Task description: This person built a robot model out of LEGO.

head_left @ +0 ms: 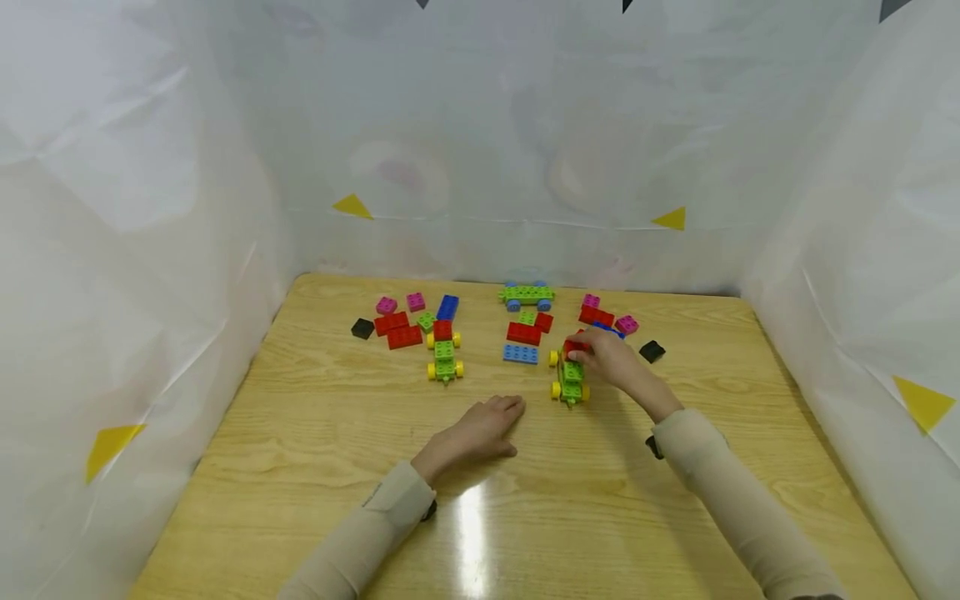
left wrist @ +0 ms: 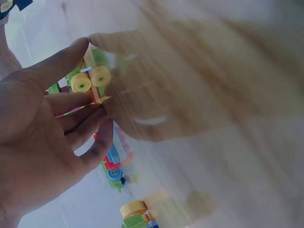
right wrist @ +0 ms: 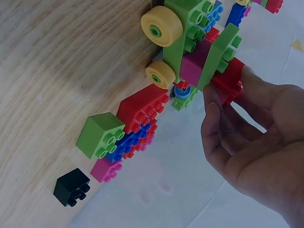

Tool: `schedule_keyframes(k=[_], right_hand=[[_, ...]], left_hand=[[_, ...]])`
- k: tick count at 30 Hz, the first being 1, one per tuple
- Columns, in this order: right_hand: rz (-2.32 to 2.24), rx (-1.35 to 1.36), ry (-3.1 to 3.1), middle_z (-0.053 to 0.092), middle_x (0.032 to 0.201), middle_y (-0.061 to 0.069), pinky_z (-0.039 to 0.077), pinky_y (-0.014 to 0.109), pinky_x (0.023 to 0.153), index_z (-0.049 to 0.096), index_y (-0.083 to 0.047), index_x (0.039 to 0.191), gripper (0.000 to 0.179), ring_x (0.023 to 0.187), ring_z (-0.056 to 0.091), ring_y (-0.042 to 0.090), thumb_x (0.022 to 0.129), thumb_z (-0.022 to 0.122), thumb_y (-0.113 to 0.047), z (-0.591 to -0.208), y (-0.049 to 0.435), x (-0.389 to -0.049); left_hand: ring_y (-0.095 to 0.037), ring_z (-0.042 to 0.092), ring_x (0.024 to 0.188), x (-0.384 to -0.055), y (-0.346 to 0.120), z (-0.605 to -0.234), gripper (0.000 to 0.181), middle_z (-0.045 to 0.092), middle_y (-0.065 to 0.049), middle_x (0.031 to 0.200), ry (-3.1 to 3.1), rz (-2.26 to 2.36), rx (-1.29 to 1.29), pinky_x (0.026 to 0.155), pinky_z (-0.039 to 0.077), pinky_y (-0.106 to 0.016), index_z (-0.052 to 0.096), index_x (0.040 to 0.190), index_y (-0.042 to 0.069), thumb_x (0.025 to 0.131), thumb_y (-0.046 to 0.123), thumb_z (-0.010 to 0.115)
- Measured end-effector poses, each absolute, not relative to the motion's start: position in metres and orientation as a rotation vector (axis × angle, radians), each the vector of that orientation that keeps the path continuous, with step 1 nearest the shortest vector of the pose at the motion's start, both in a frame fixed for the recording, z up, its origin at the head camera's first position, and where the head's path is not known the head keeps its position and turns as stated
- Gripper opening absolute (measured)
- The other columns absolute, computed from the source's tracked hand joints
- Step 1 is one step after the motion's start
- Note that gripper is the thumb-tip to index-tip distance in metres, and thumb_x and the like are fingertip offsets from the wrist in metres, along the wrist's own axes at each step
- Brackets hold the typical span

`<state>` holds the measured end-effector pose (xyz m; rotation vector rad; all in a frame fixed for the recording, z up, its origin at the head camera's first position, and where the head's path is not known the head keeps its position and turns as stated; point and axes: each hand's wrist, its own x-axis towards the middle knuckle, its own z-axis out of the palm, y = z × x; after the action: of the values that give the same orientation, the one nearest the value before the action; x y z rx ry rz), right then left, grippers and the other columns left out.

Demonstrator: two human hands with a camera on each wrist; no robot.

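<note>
My right hand point(head_left: 609, 354) pinches a red building brick point(right wrist: 230, 78) between thumb and fingers. That brick sits at the end of a stack with a green brick point(right wrist: 219, 57) and a magenta brick point(right wrist: 194, 63) on a green wheeled car base point(right wrist: 178, 42) with yellow wheels. Part of the red brick is hidden by the fingers. Left of it, my left hand point(head_left: 474, 429) rests on the table, fingers loosely extended, holding nothing. A second green car point(head_left: 444, 350) with yellow wheels and a red brick point(head_left: 443, 330) on it stands farther left.
A green car base with blue wheels point(head_left: 527, 294) stands at the back. Before it lie a red brick point(head_left: 523, 333) and a light blue brick point(head_left: 521, 354). More loose bricks lie on both sides, including a black brick point(head_left: 362, 328) on the left and another black brick point(head_left: 652, 351) on the right.
</note>
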<state>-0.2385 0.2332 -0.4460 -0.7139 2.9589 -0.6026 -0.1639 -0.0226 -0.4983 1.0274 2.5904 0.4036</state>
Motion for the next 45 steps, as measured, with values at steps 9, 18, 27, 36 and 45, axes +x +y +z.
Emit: schedule_keyframes(k=[9, 18, 27, 36, 45], right_hand=[[-0.613, -0.667, 2.965, 0.063, 0.112, 0.023, 0.051, 0.048, 0.082, 0.06, 0.007, 0.124, 0.036, 0.096, 0.062, 0.036, 0.093, 0.064, -0.012, -0.447, 0.235, -0.254], [-0.598, -0.767, 3.139, 0.061, 0.111, 0.018, 0.054, 0.042, 0.072, 0.063, 0.001, 0.121, 0.033, 0.087, 0.062, 0.029, 0.092, 0.066, -0.015, -0.44, 0.204, -0.236], [-0.062, -0.9, 3.154, 0.065, 0.1, 0.014, 0.051, 0.04, 0.082, 0.068, 0.0, 0.11, 0.025, 0.092, 0.058, 0.029, 0.089, 0.07, -0.012, -0.471, 0.143, -0.232], [0.17, -0.663, 3.029, 0.06, 0.113, 0.015, 0.047, 0.049, 0.086, 0.068, -0.001, 0.11, 0.023, 0.103, 0.049, 0.034, 0.09, 0.067, -0.012, -0.49, 0.132, -0.229], [0.004, -0.844, 3.133, 0.064, 0.104, 0.012, 0.05, 0.044, 0.069, 0.071, -0.004, 0.101, 0.016, 0.087, 0.052, 0.032, 0.089, 0.067, -0.013, -0.493, 0.139, -0.205]], left_hand=[[-0.03, 0.025, 0.142, -0.163, -0.024, -0.494, 0.07, 0.025, -0.009, 0.157, 2.533, 0.389, 1.008, 0.108, 0.032, -0.05, 0.035, 0.149, 0.008, 0.092, 0.034, 0.066], [-0.026, 0.025, 0.142, -0.163, -0.024, -0.498, 0.071, 0.026, -0.007, 0.156, 2.54, 0.353, 0.991, 0.106, 0.035, -0.048, 0.036, 0.149, 0.01, 0.091, 0.036, 0.067], [-0.025, 0.027, 0.141, -0.167, -0.025, -0.499, 0.071, 0.027, -0.008, 0.155, 2.544, 0.398, 1.001, 0.104, 0.038, -0.047, 0.036, 0.149, 0.009, 0.091, 0.038, 0.066], [-0.023, 0.033, 0.138, -0.169, -0.022, -0.504, 0.064, 0.036, -0.009, 0.151, 2.554, 0.509, 0.973, 0.11, 0.032, -0.036, 0.041, 0.146, 0.006, 0.092, 0.029, 0.067], [-0.028, 0.05, 0.124, -0.176, -0.03, -0.501, 0.054, 0.048, -0.014, 0.138, 2.766, 0.802, 0.784, 0.101, 0.043, -0.039, 0.043, 0.141, 0.0, 0.092, 0.012, 0.063]])
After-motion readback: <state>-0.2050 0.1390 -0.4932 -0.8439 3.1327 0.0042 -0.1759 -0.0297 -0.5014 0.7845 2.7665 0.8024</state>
